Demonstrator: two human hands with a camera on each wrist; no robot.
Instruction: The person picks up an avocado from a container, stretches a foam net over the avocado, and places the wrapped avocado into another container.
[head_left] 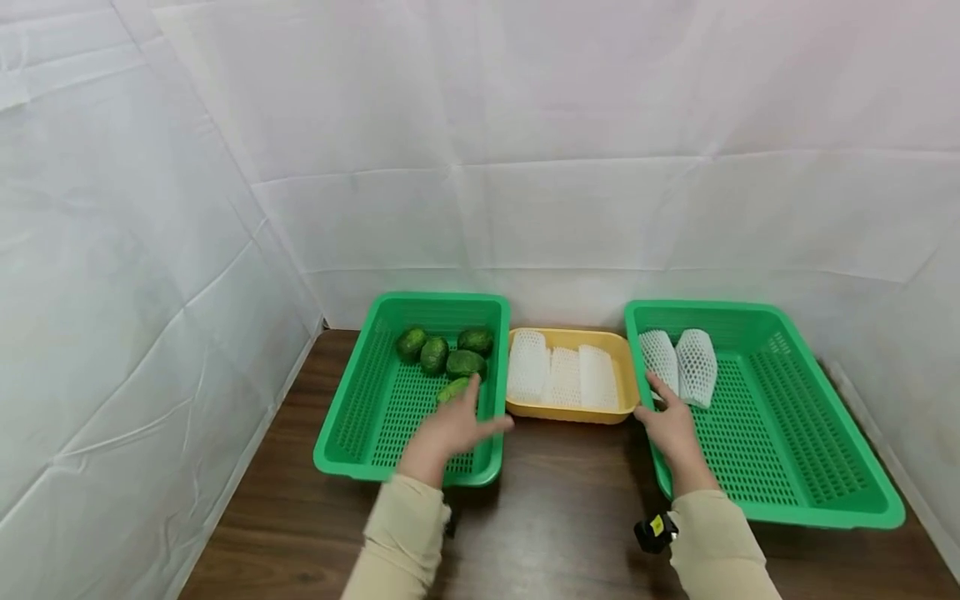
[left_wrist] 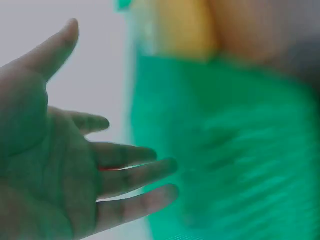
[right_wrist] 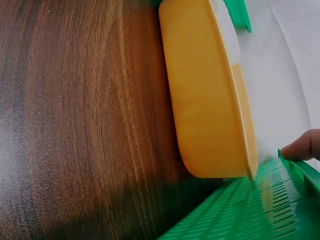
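My left hand [head_left: 450,425] is over the left green basket [head_left: 341,408], fingers spread and holding nothing. In the left wrist view the palm of that left hand [left_wrist: 65,160] shows bare. Close beyond its fingertips are several dark green avocados [head_left: 433,357]; a brighter green one [head_left: 452,389] is partly hidden by the hand. My right hand [head_left: 673,429] rests at the left rim of the right green basket [head_left: 840,417]. In the right wrist view one fingertip [right_wrist: 297,147] touches the basket's rim. Near this hand, two white foam net sleeves [head_left: 697,367] lie inside, looking bulged; their contents are hidden.
Between the baskets sits a yellow tray [head_left: 570,412] with white foam net sleeves [head_left: 527,367] in it. All stand on a dark wood table [head_left: 555,500]. White sheeting [head_left: 555,217] hangs behind and at the sides. A black wrist device [head_left: 654,533] is on the right arm.
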